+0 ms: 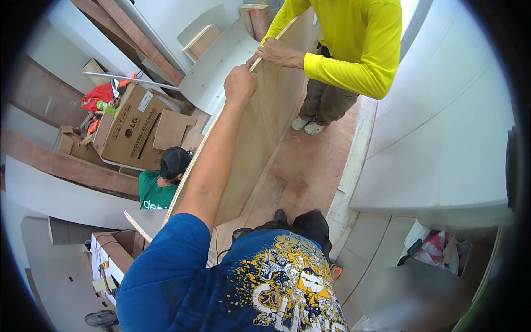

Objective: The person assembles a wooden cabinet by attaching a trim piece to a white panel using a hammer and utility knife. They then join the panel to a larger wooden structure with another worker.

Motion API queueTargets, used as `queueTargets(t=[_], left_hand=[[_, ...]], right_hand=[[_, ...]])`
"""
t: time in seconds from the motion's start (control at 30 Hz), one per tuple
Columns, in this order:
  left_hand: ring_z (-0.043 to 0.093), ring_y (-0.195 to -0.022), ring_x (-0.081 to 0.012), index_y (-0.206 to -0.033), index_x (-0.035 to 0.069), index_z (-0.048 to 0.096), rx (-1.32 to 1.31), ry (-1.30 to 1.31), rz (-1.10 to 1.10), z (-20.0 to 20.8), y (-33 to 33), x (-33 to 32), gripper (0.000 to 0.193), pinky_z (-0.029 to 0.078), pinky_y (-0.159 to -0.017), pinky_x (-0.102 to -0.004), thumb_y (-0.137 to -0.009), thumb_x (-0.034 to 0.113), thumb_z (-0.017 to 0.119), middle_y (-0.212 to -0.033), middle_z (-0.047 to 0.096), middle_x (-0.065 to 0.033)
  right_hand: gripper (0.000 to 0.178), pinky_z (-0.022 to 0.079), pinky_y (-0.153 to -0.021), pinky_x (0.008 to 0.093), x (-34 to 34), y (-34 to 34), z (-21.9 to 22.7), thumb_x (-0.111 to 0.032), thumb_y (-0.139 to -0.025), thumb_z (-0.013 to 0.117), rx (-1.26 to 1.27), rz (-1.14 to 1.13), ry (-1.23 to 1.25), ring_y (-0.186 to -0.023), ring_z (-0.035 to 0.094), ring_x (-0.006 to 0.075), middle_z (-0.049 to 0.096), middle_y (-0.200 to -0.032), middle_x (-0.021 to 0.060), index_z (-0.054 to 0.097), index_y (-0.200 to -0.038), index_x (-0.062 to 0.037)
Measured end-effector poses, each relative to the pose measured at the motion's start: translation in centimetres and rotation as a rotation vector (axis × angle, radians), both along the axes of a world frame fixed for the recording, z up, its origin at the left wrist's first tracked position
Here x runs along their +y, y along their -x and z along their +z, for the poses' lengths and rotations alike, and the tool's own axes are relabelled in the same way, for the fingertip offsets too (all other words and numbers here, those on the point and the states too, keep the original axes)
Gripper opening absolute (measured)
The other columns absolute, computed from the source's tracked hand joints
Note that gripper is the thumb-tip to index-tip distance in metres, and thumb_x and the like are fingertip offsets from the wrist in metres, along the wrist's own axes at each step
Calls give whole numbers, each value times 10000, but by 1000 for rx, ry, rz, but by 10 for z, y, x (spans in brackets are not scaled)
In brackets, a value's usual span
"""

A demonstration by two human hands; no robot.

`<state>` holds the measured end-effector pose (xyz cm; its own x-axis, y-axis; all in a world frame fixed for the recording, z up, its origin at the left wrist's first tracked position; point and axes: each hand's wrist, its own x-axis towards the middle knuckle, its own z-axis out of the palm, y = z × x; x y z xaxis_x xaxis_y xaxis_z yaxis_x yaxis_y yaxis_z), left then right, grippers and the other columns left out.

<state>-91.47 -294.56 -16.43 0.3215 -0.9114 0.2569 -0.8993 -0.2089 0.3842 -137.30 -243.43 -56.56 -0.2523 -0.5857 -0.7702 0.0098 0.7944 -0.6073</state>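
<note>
Cluttered workshop floor, cardboard box (133, 130) far left. Left hand (239, 83) fisted on plywood panel (260, 138) top edge, steadying it upright; co-worker's hand (276, 52) gripping opposite. Right hand unseen.

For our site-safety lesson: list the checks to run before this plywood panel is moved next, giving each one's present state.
1. Left hand closed on the panel top edge: ok.
2. Right hand on the panel: cannot tell, out of view.
3. Co-worker's hand on the same edge: ok.
4. Person in green away from the panel: not ok, close beside it.
5. Panel's bottom edge seated: cannot tell.
</note>
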Motion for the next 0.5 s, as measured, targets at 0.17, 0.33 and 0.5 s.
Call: queueTargets(t=[0.17, 0.33, 0.5], left_hand=[[741, -1001, -411, -1083, 53, 803, 108, -52, 62, -4, -3, -17, 298, 568, -884, -519, -915, 288, 729, -1042, 772, -243], [734, -1058, -404, -1138, 54, 810, 192, -257, 11, 1, -15, -33, 303, 563, -954, -499, -916, 219, 685, -1089, 773, -236], [722, -1036, -428, -1150, 63, 799, 117, -128, -20, -20, -19, -33, 323, 562, -928, -491, -889, 238, 724, -1060, 764, -250]], right_hand=[[218, 577, -744, 338, -47, 27, -15, -233, -1046, 658, 4, 66, -45, -842, 726, 181, 788, -1018, 63, 757, -1140, -62], [225, 576, -743, 339, -131, 59, -34, -235, -1048, 655, 11, 211, -60, -845, 725, 184, 787, -1029, 63, 751, -1157, -63], [233, 575, -741, 341, -264, 100, -34, -237, -1049, 653, 21, 364, -30, -847, 724, 186, 786, -1040, 63, 746, -1174, -64]])
